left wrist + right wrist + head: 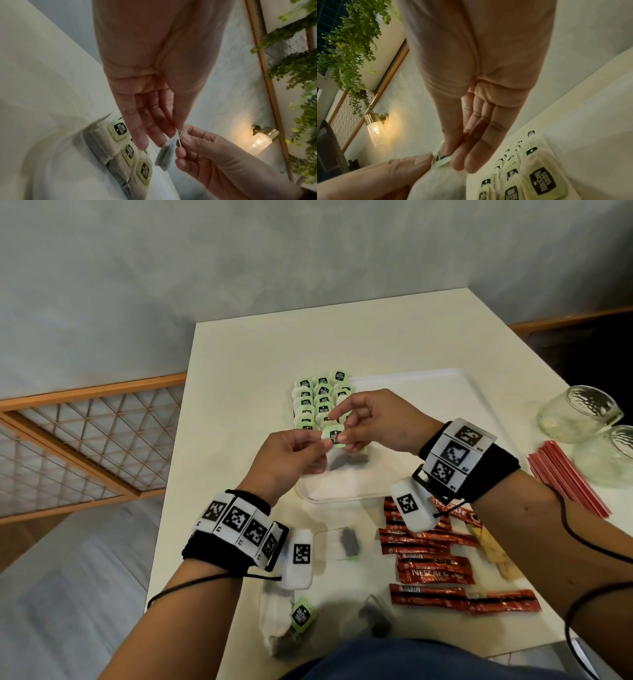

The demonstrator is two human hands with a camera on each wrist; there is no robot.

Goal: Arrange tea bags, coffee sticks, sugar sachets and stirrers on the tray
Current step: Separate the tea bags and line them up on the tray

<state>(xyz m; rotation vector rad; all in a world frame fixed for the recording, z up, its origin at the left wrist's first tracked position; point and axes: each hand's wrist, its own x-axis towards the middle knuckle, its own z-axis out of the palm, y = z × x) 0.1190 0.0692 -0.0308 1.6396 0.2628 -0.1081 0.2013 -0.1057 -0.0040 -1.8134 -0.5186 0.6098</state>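
over the white tray (455, 392), left hand (287, 460) and right hand (376, 422) meeting, both pinching one tea bag (334, 436) by its green tag. bag body dangling at six o'clock below the fingertips. rows of tea bags (318, 398) lying at twelve o'clock beyond the grip.

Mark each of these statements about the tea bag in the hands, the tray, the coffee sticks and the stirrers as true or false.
1. Both hands, the left hand and the right hand, pinch one tea bag. True.
2. The coffee sticks lie on the tray. False: they lie on the table, nearer the person.
3. Rows of tea bags fill the tray's far left corner. True.
4. The red stirrers stand in a glass jar. False: they lie on the table beside it.
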